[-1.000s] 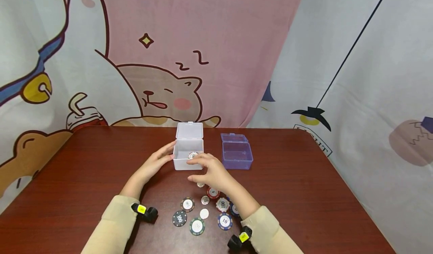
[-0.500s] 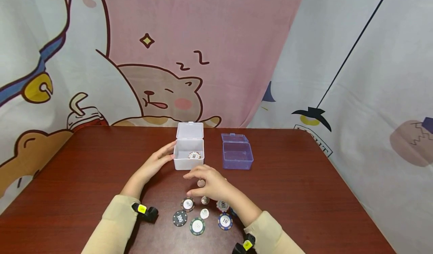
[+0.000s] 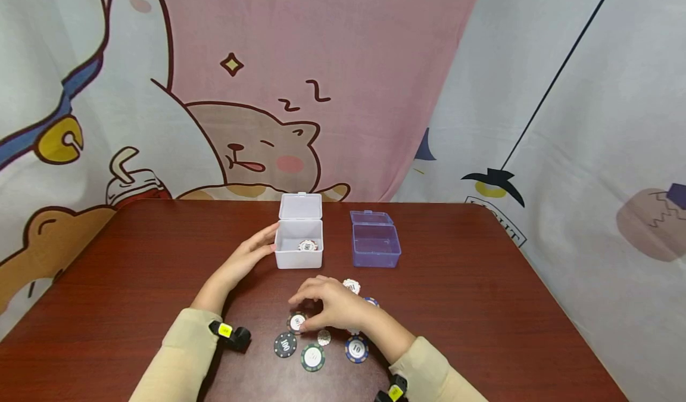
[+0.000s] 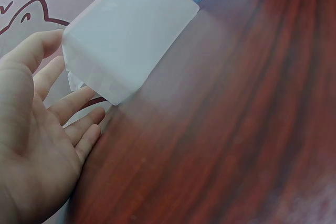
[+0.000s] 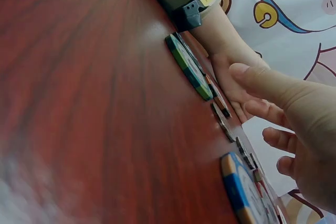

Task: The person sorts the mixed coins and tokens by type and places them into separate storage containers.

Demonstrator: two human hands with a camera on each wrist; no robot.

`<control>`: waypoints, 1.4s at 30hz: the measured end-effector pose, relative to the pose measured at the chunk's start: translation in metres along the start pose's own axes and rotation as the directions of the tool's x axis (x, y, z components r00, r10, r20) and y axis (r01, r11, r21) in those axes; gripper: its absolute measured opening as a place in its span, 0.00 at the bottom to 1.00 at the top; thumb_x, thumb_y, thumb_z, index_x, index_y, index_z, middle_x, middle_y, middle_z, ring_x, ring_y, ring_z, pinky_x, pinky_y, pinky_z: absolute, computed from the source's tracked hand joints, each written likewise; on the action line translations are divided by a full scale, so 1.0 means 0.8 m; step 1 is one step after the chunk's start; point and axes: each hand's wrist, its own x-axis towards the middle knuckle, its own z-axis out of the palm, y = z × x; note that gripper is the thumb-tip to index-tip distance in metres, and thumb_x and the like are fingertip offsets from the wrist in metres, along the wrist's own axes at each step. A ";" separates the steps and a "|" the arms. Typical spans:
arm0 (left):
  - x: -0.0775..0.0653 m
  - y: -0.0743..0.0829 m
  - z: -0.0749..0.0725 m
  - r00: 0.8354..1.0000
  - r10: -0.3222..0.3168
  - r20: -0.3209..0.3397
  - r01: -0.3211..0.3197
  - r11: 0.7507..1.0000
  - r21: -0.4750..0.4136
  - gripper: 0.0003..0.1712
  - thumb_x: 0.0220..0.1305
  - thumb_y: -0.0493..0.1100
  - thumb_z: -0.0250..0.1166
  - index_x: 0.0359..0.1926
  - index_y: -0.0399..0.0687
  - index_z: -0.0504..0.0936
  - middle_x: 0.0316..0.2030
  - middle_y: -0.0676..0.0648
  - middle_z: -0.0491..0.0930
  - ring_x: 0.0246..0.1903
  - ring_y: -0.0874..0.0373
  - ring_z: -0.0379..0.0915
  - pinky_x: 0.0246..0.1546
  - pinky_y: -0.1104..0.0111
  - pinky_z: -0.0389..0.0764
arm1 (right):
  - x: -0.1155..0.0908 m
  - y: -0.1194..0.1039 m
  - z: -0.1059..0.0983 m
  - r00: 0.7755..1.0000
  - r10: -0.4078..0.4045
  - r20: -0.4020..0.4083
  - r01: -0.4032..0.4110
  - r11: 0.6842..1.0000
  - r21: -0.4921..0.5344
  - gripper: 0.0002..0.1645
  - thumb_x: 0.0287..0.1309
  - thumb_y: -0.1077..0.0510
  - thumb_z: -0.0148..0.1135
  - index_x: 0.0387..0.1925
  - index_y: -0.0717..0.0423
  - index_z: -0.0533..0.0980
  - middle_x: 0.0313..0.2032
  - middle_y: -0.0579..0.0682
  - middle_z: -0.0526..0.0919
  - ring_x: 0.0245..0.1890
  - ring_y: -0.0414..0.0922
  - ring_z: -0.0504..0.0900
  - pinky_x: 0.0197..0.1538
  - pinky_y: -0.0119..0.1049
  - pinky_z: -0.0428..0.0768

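My left hand has its fingertips against the left side of the white lidded box. In the left wrist view its fingers are loosely bent beside the white box. One poker chip lies inside. My right hand hovers over the loose chips, thumb and fingers apart, nothing between them. Its thumb tip overlaps a dark-edged poker chip in the head view; in the right wrist view the thumb is off the table. Nearby lie a black chip, a green-edged chip and a small silvery coin.
A purple translucent box with its lid up stands right of the white one. A blue-edged chip lies by the right forearm. Beyond that hand is a white-edged chip. Several other pieces are partly hidden by it.
My right hand has drawn back from the white box's front toward me, down over the loose chips. The chip inside the box is now fully uncovered. My left hand has stayed put.
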 end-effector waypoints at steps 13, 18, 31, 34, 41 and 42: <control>0.001 -0.003 -0.001 1.000 0.004 -0.002 -0.004 1.000 0.024 0.31 0.70 0.40 0.55 0.72 0.48 0.59 0.67 0.37 0.61 0.66 0.44 0.55 0.62 0.44 0.52 | -0.003 0.002 0.008 0.997 0.020 0.081 -0.012 0.995 -0.094 0.28 0.45 0.47 0.76 0.51 0.47 0.81 0.46 0.35 0.78 0.49 0.30 0.70 0.55 0.31 0.65; 0.000 0.000 0.000 1.000 -0.005 -0.006 0.005 1.000 0.025 0.31 0.70 0.40 0.55 0.72 0.48 0.59 0.68 0.37 0.61 0.66 0.43 0.55 0.62 0.44 0.52 | -0.004 0.002 0.008 0.996 0.040 0.085 -0.032 0.995 -0.096 0.26 0.45 0.48 0.76 0.49 0.47 0.82 0.45 0.35 0.79 0.48 0.30 0.70 0.56 0.32 0.65; 0.000 -0.001 -0.001 1.000 -0.008 0.003 0.007 1.000 0.019 0.31 0.71 0.39 0.54 0.73 0.48 0.59 0.68 0.37 0.60 0.66 0.43 0.54 0.63 0.44 0.51 | -0.003 0.006 0.014 0.998 0.009 0.066 -0.002 0.994 -0.112 0.21 0.44 0.48 0.77 0.43 0.47 0.84 0.40 0.35 0.79 0.45 0.30 0.70 0.50 0.25 0.66; -0.001 0.000 0.000 1.000 -0.009 0.003 0.009 1.000 0.017 0.31 0.71 0.39 0.54 0.73 0.48 0.59 0.68 0.37 0.60 0.67 0.43 0.53 0.63 0.44 0.51 | -0.002 0.006 0.014 0.998 0.003 0.068 0.007 0.990 -0.141 0.20 0.43 0.48 0.77 0.41 0.46 0.84 0.40 0.35 0.79 0.45 0.31 0.71 0.51 0.25 0.65; -0.001 0.001 -0.001 1.000 -0.009 0.002 0.009 1.000 0.020 0.31 0.71 0.40 0.54 0.73 0.48 0.58 0.68 0.37 0.60 0.66 0.43 0.54 0.62 0.44 0.51 | -0.001 0.005 0.014 0.998 0.018 0.062 -0.005 0.979 -0.203 0.20 0.42 0.48 0.76 0.41 0.45 0.83 0.39 0.34 0.80 0.44 0.31 0.71 0.53 0.29 0.65; -0.001 0.000 -0.001 1.000 -0.007 0.004 0.006 1.000 0.021 0.31 0.71 0.40 0.54 0.73 0.48 0.58 0.68 0.37 0.60 0.66 0.43 0.54 0.62 0.43 0.51 | -0.001 0.005 0.014 0.998 0.020 0.058 -0.008 0.978 -0.206 0.20 0.42 0.48 0.76 0.41 0.45 0.83 0.39 0.34 0.80 0.44 0.31 0.71 0.53 0.29 0.65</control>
